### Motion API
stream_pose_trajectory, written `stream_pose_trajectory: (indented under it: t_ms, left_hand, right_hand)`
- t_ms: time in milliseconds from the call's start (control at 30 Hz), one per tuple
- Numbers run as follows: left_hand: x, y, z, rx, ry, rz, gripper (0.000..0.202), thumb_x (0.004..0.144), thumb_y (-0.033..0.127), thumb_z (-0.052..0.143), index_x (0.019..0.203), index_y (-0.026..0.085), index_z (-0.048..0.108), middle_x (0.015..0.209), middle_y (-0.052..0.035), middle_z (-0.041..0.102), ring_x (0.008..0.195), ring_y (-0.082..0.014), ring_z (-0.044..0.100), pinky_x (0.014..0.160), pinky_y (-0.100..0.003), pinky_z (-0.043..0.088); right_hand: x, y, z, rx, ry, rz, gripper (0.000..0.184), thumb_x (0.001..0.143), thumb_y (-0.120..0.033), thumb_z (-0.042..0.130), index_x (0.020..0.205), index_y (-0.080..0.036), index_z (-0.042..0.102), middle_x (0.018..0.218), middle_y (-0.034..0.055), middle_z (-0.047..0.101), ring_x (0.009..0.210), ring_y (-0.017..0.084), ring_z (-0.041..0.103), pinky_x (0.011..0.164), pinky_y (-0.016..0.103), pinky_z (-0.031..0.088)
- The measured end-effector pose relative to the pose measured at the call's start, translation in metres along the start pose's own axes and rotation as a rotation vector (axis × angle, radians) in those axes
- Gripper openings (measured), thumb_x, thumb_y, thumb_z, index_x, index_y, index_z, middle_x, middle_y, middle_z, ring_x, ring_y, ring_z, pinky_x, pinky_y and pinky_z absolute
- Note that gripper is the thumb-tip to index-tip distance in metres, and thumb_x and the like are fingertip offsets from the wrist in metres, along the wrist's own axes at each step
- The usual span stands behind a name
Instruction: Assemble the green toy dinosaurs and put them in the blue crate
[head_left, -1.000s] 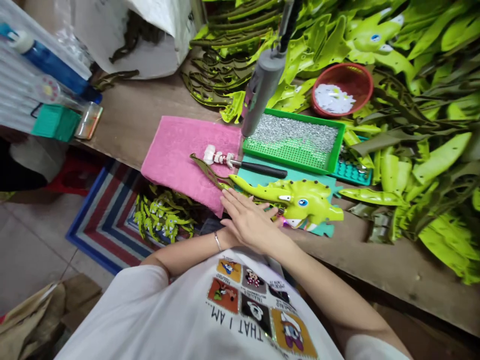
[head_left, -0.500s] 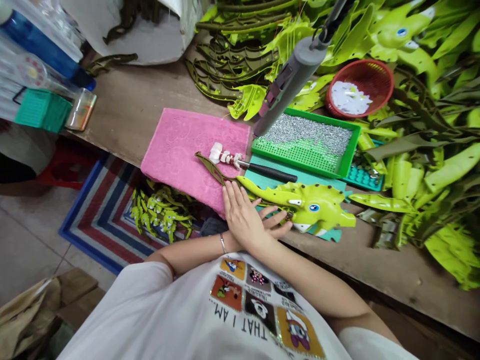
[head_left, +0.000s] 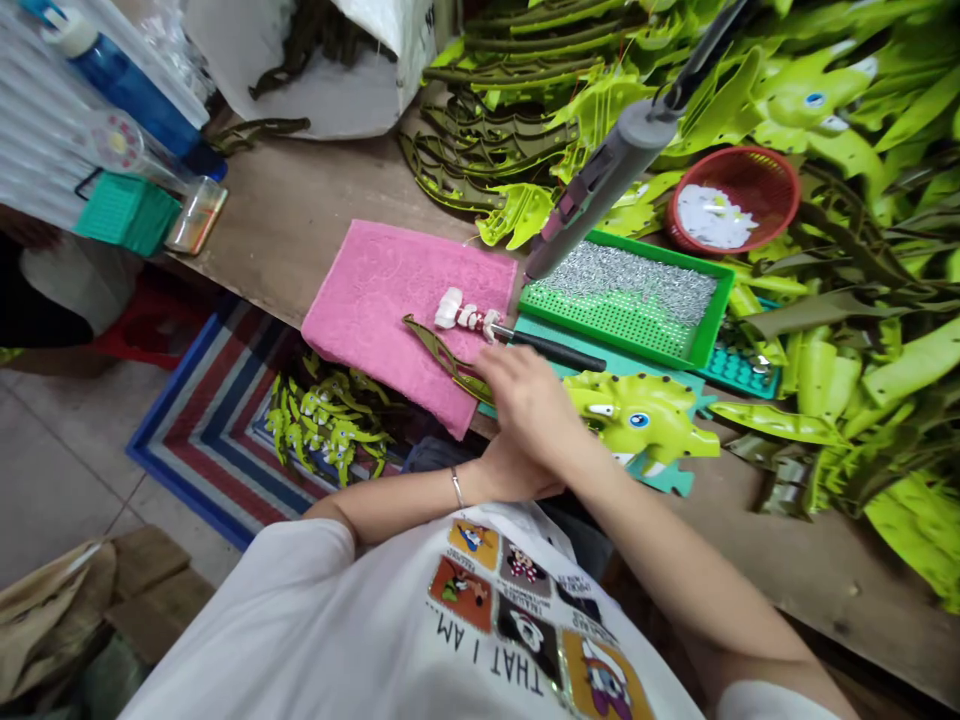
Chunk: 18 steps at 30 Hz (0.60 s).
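My right hand (head_left: 534, 405) is crossed over my left hand (head_left: 514, 468) at the table's front edge. Its fingers are loosely stretched, somewhat blurred, with nothing visible in them. Most of my left hand lies hidden under it, fingers out of sight. Just beyond the hands is a lime-green toy dinosaur (head_left: 637, 425) with a blue eye, lying on its side; its dark tail (head_left: 439, 350) reaches onto a pink towel (head_left: 375, 290). My right hand covers the toy's middle. Behind it lies a black-handled tool (head_left: 559, 350), its other end wrapped in white and red.
A green tray (head_left: 615, 345) of small screws stands beyond the toy. Over it hangs a grey power screwdriver (head_left: 600, 185). A red basket (head_left: 772, 190) holds white pieces. Green toy parts (head_left: 847, 370) pile up at right. A striped box (head_left: 202, 420) with small toys sits below left.
My right hand has slid up and right over my left hand, its fingers less flat. The left fingers, spread and visible before, are now covered. The camera view has shifted slightly.
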<state>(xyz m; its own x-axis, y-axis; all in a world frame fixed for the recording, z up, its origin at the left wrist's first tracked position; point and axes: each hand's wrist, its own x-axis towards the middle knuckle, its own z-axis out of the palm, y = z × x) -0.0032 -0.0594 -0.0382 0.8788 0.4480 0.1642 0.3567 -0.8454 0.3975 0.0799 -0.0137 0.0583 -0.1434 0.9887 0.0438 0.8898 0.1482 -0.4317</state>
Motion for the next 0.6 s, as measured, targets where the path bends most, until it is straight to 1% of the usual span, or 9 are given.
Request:
stream_pose_trajectory:
  t_ms: [33, 67, 133, 233, 333, 400, 467, 533, 600]
  left_hand:
    - [0.001, -0.001, -0.001, 0.004, 0.003, 0.049, 0.030, 0.091, 0.040, 0.058, 0.120, 0.037, 0.067, 0.131, -0.0008, 0.064, 0.122, -0.0262, 0.051, 0.112, -0.051, 0.029]
    - [0.001, -0.001, -0.002, 0.020, 0.016, 0.101, 0.030, 0.093, 0.041, 0.055, 0.120, 0.037, 0.067, 0.130, -0.0011, 0.065, 0.122, -0.0262, 0.051, 0.111, -0.052, 0.028]
    - [0.003, -0.002, -0.006, 0.080, 0.074, 0.174, 0.032, 0.094, 0.039, 0.052, 0.123, 0.037, 0.066, 0.130, -0.0020, 0.066, 0.123, -0.0266, 0.051, 0.110, -0.056, 0.026]
    - [0.004, -0.002, -0.011, 0.154, 0.141, 0.196, 0.034, 0.094, 0.036, 0.052, 0.125, 0.036, 0.065, 0.133, -0.0035, 0.064, 0.123, -0.0269, 0.050, 0.108, -0.057, 0.027]
    - [0.005, -0.001, -0.015, 0.152, 0.125, 0.202, 0.034, 0.092, 0.036, 0.056, 0.124, 0.036, 0.066, 0.132, -0.0041, 0.064, 0.123, -0.0273, 0.051, 0.109, -0.057, 0.029]
    - [0.005, -0.002, -0.019, 0.138, 0.127, 0.207, 0.033, 0.092, 0.035, 0.057, 0.123, 0.035, 0.067, 0.129, -0.0045, 0.066, 0.122, -0.0269, 0.053, 0.111, -0.058, 0.027]
    - [0.007, -0.003, -0.024, 0.122, 0.137, 0.220, 0.031, 0.092, 0.034, 0.057, 0.122, 0.032, 0.067, 0.126, -0.0051, 0.067, 0.120, -0.0255, 0.055, 0.114, -0.058, 0.025]
    - [0.009, -0.005, -0.030, 0.113, 0.147, 0.244, 0.031, 0.093, 0.033, 0.057, 0.122, 0.029, 0.067, 0.127, -0.0058, 0.067, 0.119, -0.0242, 0.055, 0.116, -0.057, 0.022]
    - [0.010, -0.005, -0.033, 0.113, 0.171, 0.251, 0.032, 0.094, 0.031, 0.057, 0.124, 0.027, 0.066, 0.128, -0.0060, 0.067, 0.121, -0.0235, 0.055, 0.118, -0.057, 0.019]
  right_hand:
    - [0.012, 0.012, -0.014, -0.070, -0.033, 0.024, 0.043, 0.091, -0.009, 0.039, 0.126, -0.014, 0.064, 0.128, 0.0178, 0.066, 0.117, 0.031, 0.061, 0.101, 0.048, 0.048]
    - [0.023, 0.023, -0.025, -0.138, -0.072, 0.087, 0.041, 0.091, -0.010, 0.039, 0.121, -0.012, 0.066, 0.119, 0.0196, 0.070, 0.111, 0.031, 0.063, 0.096, 0.047, 0.050]
    - [0.044, 0.037, -0.036, -0.223, -0.161, 0.180, 0.035, 0.092, -0.014, 0.042, 0.113, -0.010, 0.070, 0.106, 0.0209, 0.072, 0.103, 0.033, 0.065, 0.086, 0.044, 0.052]
    - [0.062, 0.041, -0.032, -0.243, -0.203, 0.227, 0.030, 0.091, -0.018, 0.048, 0.104, -0.009, 0.073, 0.101, 0.0241, 0.071, 0.103, 0.037, 0.065, 0.076, 0.041, 0.053]
    - [0.065, 0.037, -0.023, -0.228, -0.138, 0.260, 0.029, 0.091, -0.018, 0.048, 0.099, -0.006, 0.073, 0.098, 0.0271, 0.071, 0.102, 0.040, 0.065, 0.075, 0.044, 0.054]
    - [0.060, 0.037, -0.025, -0.201, -0.082, 0.290, 0.030, 0.092, -0.020, 0.048, 0.104, -0.007, 0.072, 0.100, 0.0250, 0.072, 0.099, 0.038, 0.067, 0.077, 0.043, 0.054]
    - [0.043, 0.044, -0.039, -0.130, -0.012, 0.260, 0.031, 0.094, -0.023, 0.048, 0.111, -0.010, 0.071, 0.107, 0.0202, 0.073, 0.098, 0.033, 0.069, 0.081, 0.042, 0.055]
    - [0.014, 0.057, -0.062, -0.039, 0.074, 0.179, 0.031, 0.095, -0.023, 0.048, 0.115, -0.015, 0.070, 0.113, 0.0148, 0.073, 0.100, 0.028, 0.070, 0.088, 0.039, 0.056]
    - [-0.028, 0.076, -0.088, 0.006, 0.152, 0.125, 0.029, 0.095, -0.024, 0.049, 0.112, -0.019, 0.072, 0.112, 0.0105, 0.075, 0.101, 0.025, 0.071, 0.092, 0.038, 0.056]
